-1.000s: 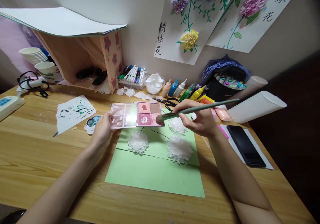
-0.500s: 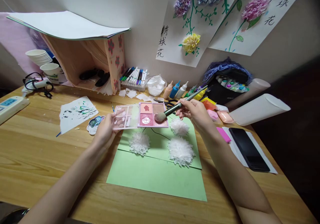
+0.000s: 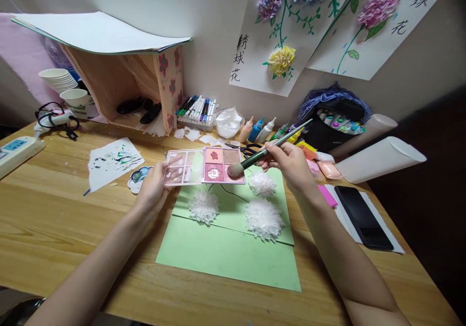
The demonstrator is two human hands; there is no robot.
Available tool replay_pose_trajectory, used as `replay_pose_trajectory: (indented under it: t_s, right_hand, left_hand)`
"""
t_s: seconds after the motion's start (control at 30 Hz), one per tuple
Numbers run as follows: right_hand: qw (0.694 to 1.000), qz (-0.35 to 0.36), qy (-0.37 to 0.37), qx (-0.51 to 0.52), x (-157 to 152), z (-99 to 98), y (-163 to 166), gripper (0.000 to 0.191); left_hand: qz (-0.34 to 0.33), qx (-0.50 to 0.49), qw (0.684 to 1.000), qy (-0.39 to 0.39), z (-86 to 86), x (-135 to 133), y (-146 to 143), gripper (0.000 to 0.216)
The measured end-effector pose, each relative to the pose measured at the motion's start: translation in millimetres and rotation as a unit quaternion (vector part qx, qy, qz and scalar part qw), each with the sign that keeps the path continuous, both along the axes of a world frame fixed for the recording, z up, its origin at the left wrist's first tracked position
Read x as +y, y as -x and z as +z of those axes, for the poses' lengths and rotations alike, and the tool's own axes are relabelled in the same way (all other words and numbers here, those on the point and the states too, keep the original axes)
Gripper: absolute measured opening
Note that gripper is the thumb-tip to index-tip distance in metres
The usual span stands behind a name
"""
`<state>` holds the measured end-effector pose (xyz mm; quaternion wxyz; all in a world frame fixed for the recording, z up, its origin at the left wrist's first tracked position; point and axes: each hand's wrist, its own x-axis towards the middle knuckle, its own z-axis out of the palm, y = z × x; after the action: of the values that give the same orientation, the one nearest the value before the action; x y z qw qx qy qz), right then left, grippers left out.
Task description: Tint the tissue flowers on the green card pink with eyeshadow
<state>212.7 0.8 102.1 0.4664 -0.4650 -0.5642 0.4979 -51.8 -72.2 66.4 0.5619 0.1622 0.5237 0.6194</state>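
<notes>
My left hand (image 3: pixel 155 185) grips the clear lid of an opened blush palette (image 3: pixel 214 156), held above the green paper (image 3: pixel 233 258). Four pressed powder pans in pink and brown tones fill its right half. In my right hand (image 3: pixel 286 163) is a makeup brush (image 3: pixel 258 156) with a dark green handle. Its fluffy bristles rest on the lower right pan. Below lie a white paper flower (image 3: pixel 204 207) at the left, a larger white flower (image 3: pixel 264 219) at the right and a smaller white flower (image 3: pixel 262 184) behind it. Thin dark lines run between them.
Behind the palette are scissors (image 3: pixel 249 149), glue bottles (image 3: pixel 257 129), a bowl of white scraps (image 3: pixel 229 123) and a marker box (image 3: pixel 196 112). A phone (image 3: pixel 364 219) lies at right. A paint palette (image 3: pixel 138 179) and stained paper (image 3: pixel 114 163) lie left.
The view has shifted slightly. The brush bristles stay at the lower right pan, with the handle tilted a little lower to the right. Both hands keep their hold.
</notes>
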Motion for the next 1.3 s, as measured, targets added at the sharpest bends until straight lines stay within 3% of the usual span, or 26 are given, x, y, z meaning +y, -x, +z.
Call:
replay_pose_trajectory:
  t_s: [0.17,0.3,0.47,0.67,0.9,1.03,1.13,1.3]
  right_hand:
    - [0.996,-0.033,-0.071,0.03,2,1.9,4,0.026]
    - [0.994,0.03,-0.099,-0.03,14,-6.4,19,0.026]
    - [0.974,0.118,-0.112,-0.156,27,-24.7,44,0.031]
    - [0.968,0.149,-0.075,-0.189,36,-33.5,50,0.039]
    - [0.956,0.054,-0.121,-0.26,41,-32.5,40,0.037]
    - [0.965,0.146,-0.104,-0.192,28,-27.2,49,0.036]
    - [0.954,0.178,-0.1,-0.22,22,-27.0,55,0.034]
    - [0.943,0.102,-0.132,-0.287,29,-27.0,46,0.035]
  left_hand:
    - [0.072,-0.001,0.997,-0.024,-0.4,8,22,0.035]
    - [0.155,-0.002,0.987,-0.041,2.3,15,55,0.038]
    - [0.195,-0.02,0.979,-0.06,2.4,19,82,0.043]
    - [0.205,-0.04,0.976,-0.063,-0.7,18,82,0.04]
    - [0.21,-0.037,0.975,-0.064,6.8,16,78,0.04]
    - [0.201,-0.035,0.976,-0.071,7.9,15,78,0.04]
    - [0.204,-0.021,0.976,-0.069,8.8,15,76,0.042]
    - [0.216,-0.033,0.974,-0.063,10.7,15,74,0.042]
